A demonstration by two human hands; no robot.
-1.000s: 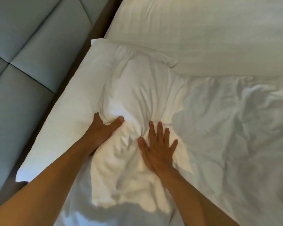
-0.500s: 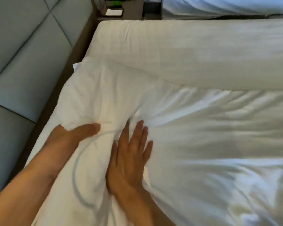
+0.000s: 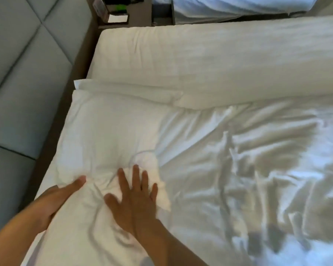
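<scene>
A white pillow [image 3: 112,135] lies at the head end of the bed, on the left. My left hand [image 3: 60,196] holds its near left edge, thumb on top and fingers hidden beneath the fabric. My right hand [image 3: 135,196] presses flat on the pillow's near right part, fingers straight and spread. The fabric is creased between the two hands.
A second long white pillow [image 3: 210,60] lies across the far side. A crumpled white sheet [image 3: 258,169] covers the bed to the right. A grey padded headboard [image 3: 17,73] runs along the left. A bedside table [image 3: 123,16] and another bed [image 3: 238,6] are beyond.
The bunched pillow has been spread out flatter. My right hand has slid over it with its fingers opening wider. My left hand has kept its hold on the edge.
</scene>
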